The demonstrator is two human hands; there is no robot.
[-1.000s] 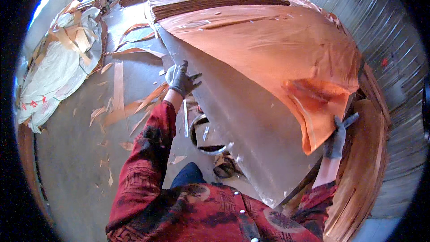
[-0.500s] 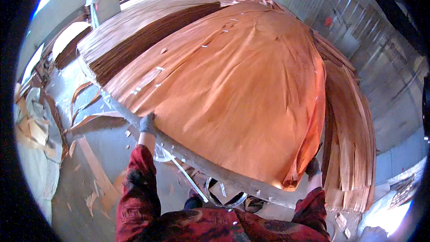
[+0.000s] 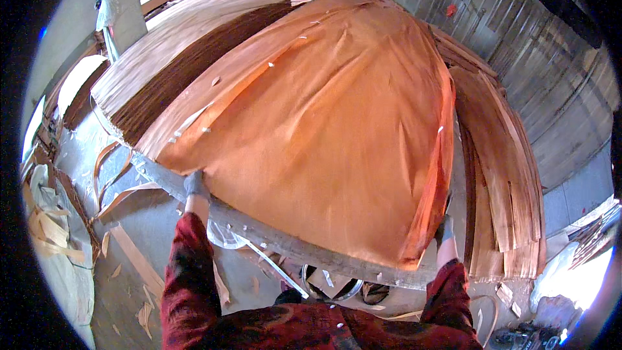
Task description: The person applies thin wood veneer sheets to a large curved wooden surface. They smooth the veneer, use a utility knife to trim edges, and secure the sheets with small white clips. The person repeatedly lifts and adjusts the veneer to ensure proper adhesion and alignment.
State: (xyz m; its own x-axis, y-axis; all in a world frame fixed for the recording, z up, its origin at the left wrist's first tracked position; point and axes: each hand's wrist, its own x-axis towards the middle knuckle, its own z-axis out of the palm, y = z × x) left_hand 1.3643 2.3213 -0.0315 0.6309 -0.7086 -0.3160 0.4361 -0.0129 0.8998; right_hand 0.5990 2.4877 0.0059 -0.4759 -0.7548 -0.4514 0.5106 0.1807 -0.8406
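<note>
A large orange-brown wood veneer sheet (image 3: 311,149) lies across the table, rippled, with its right side folded up in bright pleats. My left hand (image 3: 195,186), in a grey glove, grips its near left edge. At the near right edge, my gloved right hand (image 3: 445,235) is closed on the raised side of the sheet; its fingertips are partly hidden. A narrow strip of veneer shows under the sheet's left side, with small white tape pieces (image 3: 175,136) on it.
A thick veneer stack (image 3: 188,45) stands at the left and another stack (image 3: 502,188) at the right. The table's edge (image 3: 278,240) curves before me. Below it are a round metal rim (image 3: 350,290) and a white strip (image 3: 275,264). Veneer scraps (image 3: 136,259) litter the floor.
The veneer sheet's left edge has lifted and shifted right, baring more of the strip beneath. Both hands still hold the sheet. The whole view has shifted slightly.
</note>
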